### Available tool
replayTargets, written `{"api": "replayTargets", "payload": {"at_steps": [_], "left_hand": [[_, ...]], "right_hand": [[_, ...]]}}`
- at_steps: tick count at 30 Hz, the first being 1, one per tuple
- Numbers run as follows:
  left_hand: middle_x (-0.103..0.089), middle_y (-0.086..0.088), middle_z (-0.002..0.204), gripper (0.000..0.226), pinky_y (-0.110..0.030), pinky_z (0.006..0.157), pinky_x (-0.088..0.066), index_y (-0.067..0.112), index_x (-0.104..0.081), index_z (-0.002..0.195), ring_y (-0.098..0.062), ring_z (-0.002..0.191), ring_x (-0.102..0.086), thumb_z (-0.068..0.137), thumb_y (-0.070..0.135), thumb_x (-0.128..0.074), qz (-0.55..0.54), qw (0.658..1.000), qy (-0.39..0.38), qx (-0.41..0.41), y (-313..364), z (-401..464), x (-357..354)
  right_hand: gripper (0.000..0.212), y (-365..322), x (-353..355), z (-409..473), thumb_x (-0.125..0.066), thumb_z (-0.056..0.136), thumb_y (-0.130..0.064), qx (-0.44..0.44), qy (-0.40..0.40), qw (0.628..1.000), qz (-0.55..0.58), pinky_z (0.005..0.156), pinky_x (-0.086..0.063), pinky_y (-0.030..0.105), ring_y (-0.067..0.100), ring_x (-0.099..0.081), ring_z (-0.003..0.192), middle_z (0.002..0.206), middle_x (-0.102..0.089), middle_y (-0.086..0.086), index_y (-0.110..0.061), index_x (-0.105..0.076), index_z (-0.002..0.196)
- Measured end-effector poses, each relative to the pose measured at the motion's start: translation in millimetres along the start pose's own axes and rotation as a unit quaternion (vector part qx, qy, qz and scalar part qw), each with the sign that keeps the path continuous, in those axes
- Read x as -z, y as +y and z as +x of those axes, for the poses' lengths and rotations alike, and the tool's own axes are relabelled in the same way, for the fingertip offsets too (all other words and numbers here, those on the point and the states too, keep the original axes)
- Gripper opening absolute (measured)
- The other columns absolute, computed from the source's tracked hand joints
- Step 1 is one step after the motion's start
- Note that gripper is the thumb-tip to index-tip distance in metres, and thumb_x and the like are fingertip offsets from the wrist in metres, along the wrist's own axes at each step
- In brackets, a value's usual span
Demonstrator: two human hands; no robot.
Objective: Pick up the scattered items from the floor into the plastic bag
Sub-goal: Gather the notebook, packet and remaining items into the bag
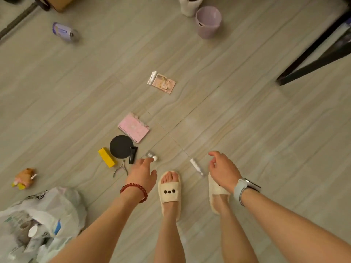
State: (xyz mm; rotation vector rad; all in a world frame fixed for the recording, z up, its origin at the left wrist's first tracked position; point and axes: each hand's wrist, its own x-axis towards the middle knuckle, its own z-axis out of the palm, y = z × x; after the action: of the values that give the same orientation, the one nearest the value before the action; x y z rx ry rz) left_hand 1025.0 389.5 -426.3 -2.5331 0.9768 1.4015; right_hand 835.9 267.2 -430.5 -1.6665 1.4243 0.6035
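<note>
- White plastic bag [47, 209] lies open, near left
- Left hand [141, 172], fingers relaxed, reaches over a small bottle [152, 156]
- Right hand [222, 170] hangs loosely curled, holding nothing, beside a white tube [196, 167]

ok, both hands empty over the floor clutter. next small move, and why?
Probably lower the left hand a little and pinch the small white item at its fingertips. That hand is open and already reaching toward it, nearer than the nippers or black tube. The bag lies open on the same side, so the drop is short.
</note>
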Motion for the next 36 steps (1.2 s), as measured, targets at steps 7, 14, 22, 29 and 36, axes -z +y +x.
{"api": "replayTargets", "payload": {"at_steps": [7,14,22,29,36], "left_hand": [[-0.015,-0.007,0.153,0.066,-0.043,0.112,-0.026,0.025,-0.016,0.143,-0.028,0.141,-0.013,0.088,0.01,-0.048,0.169,0.985,-0.006,-0.026,-49.9,185.7,-134.9],[-0.044,-0.015,0.133,0.041,-0.048,0.099,-0.034,0.014,-0.048,0.124,-0.035,0.124,-0.037,0.084,0.016,-0.059,0.213,0.971,0.087,-0.066,-96.5,242.4,-190.1],[-0.059,-0.01,0.111,0.031,-0.037,0.081,-0.044,0.015,-0.05,0.117,-0.028,0.101,-0.052,0.09,0.031,-0.048,-0.158,0.979,0.097,0.086,-52.8,175.8,-157.8],[-0.059,0.0,0.077,0.022,-0.025,0.064,-0.048,0.017,-0.056,0.101,-0.018,0.072,-0.059,0.092,0.03,-0.041,-0.52,0.815,0.155,0.201,-31.9,42.4,-73.6],[-0.048,-0.011,0.056,0.025,-0.021,0.045,-0.037,0.008,-0.052,0.08,-0.017,0.047,-0.046,0.095,0.024,-0.039,-0.717,0.585,0.223,0.305,-107.5,-97.2,16.8]], "right_hand": [[0.043,79.2,-118.7,174.8,-0.038,0.093,-0.039,0.026,-0.113,0.974,-0.196,0.085,-0.044,0.038,0.028,-0.046,0.118,0.129,-0.045,0.008,-0.013,-0.037,0.127],[0.028,108.4,-199.9,225.4,-0.048,0.091,-0.018,0.078,-0.064,0.962,-0.254,0.066,-0.038,0.035,0.033,-0.051,0.108,0.115,-0.049,0.014,-0.003,-0.045,0.115],[0.032,65.8,-132.9,169.1,-0.034,0.094,-0.025,0.074,-0.082,0.975,-0.193,0.063,-0.037,0.031,0.031,-0.056,0.102,0.128,-0.045,0.004,-0.016,-0.034,0.125],[0.038,-39.3,-68.4,64.3,-0.039,0.092,-0.02,0.15,-0.122,0.968,-0.158,0.083,-0.041,0.029,0.026,-0.056,0.104,0.12,-0.058,0.006,-0.021,-0.042,0.13],[0.039,-162.3,-60.1,-74.7,-0.044,0.09,-0.015,0.231,-0.185,0.932,-0.207,0.073,-0.036,0.024,0.025,-0.056,0.096,0.111,-0.06,0.005,-0.018,-0.044,0.129]]}}
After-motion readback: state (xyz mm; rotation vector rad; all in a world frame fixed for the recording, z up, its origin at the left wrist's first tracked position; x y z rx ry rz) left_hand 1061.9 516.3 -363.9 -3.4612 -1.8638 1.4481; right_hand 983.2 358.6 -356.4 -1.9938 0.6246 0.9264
